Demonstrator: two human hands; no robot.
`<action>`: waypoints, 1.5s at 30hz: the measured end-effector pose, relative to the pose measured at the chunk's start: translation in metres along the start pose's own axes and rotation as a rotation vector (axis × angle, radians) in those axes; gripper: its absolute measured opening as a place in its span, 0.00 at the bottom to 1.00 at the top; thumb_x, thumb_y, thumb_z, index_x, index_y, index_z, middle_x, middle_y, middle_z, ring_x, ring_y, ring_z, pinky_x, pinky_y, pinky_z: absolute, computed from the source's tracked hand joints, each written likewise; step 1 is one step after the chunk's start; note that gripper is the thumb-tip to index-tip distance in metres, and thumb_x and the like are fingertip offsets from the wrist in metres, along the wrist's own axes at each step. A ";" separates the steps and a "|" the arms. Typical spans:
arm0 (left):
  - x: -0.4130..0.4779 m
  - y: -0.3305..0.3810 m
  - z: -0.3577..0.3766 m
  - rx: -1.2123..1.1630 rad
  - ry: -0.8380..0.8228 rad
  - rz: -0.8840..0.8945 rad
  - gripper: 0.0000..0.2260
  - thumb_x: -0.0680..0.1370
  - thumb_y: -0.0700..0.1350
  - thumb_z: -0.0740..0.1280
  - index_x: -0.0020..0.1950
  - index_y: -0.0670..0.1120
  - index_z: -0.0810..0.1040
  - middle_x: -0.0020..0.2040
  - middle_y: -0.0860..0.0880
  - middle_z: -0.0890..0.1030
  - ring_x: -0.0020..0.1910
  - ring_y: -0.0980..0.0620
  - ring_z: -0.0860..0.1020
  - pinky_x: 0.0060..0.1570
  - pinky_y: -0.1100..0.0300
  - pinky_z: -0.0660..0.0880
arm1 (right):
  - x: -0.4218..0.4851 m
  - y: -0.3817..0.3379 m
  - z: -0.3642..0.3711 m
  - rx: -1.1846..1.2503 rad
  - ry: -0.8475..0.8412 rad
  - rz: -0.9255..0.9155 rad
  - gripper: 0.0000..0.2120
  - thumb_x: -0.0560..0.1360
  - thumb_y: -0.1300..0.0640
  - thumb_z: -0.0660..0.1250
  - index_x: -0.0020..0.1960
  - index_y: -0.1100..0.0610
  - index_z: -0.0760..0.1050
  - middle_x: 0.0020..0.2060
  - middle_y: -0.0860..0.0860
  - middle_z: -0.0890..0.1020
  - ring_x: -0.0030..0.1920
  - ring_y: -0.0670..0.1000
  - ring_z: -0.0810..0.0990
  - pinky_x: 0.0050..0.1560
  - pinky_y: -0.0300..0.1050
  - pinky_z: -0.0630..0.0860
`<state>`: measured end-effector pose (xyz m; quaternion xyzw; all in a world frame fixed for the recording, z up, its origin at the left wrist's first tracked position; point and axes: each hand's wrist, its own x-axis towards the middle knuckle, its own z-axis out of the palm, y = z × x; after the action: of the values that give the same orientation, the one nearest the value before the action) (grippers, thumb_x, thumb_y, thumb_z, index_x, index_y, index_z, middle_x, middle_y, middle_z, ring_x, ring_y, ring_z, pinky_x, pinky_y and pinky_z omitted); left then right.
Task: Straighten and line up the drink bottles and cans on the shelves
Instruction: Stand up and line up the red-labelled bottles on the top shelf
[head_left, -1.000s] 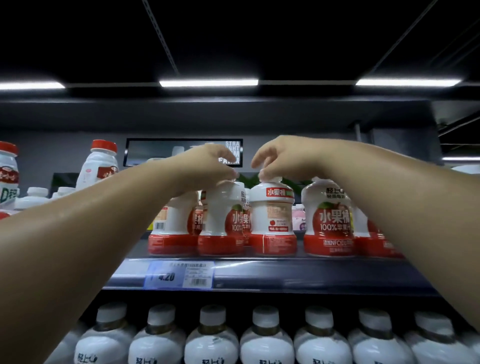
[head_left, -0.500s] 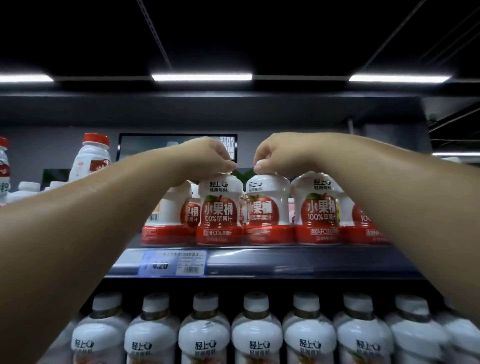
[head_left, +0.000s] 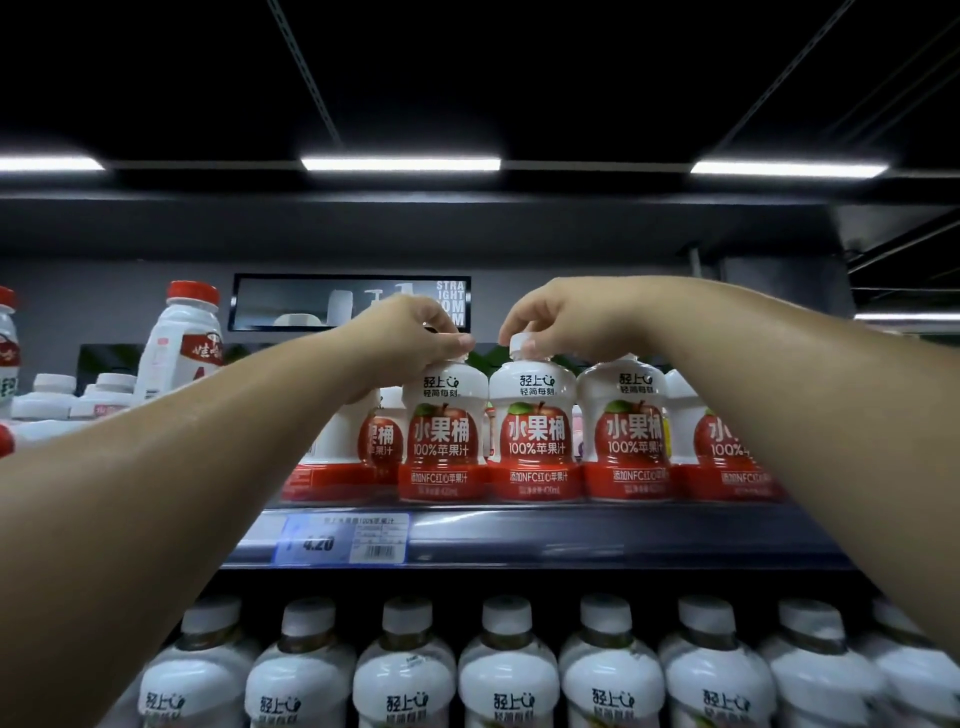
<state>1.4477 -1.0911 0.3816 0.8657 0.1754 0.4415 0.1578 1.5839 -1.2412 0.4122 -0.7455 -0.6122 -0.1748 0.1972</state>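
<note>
Currently, upper shelf (head_left: 571, 530), front row: your left hand (head_left: 410, 338) pinches one bottle (head_left: 444, 441) by its top; your right hand (head_left: 566, 322) pinches the right neighbour (head_left: 535, 441) by its cap. Both upright, touching, labels frontward. Leftmost bottle (head_left: 337, 447) looks turned away: pending.

Three strip lights (head_left: 400, 164) glow under a black ceiling (head_left: 467, 62).
</note>
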 end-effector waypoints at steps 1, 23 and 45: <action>-0.001 0.000 0.000 0.004 0.001 0.002 0.12 0.76 0.56 0.70 0.51 0.49 0.80 0.43 0.49 0.83 0.40 0.52 0.81 0.36 0.59 0.75 | -0.001 0.000 0.001 0.005 0.000 0.003 0.09 0.81 0.53 0.65 0.60 0.46 0.78 0.51 0.43 0.82 0.49 0.45 0.81 0.44 0.42 0.74; -0.038 -0.047 -0.075 0.268 0.125 0.186 0.12 0.80 0.50 0.66 0.64 0.54 0.76 0.63 0.51 0.77 0.56 0.52 0.75 0.50 0.56 0.74 | -0.006 -0.082 0.050 -0.152 0.314 -0.035 0.18 0.81 0.43 0.61 0.69 0.44 0.72 0.69 0.46 0.74 0.70 0.52 0.68 0.69 0.51 0.60; -0.081 -0.122 -0.097 0.029 0.064 0.038 0.16 0.76 0.46 0.72 0.62 0.51 0.73 0.56 0.50 0.78 0.52 0.53 0.79 0.50 0.57 0.77 | 0.072 -0.168 0.076 -0.291 0.085 -0.045 0.24 0.81 0.65 0.57 0.74 0.51 0.69 0.71 0.52 0.71 0.47 0.48 0.75 0.38 0.36 0.68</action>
<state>1.3039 -1.0068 0.3264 0.8564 0.1704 0.4695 0.1312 1.4341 -1.1133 0.3964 -0.7441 -0.5882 -0.2975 0.1090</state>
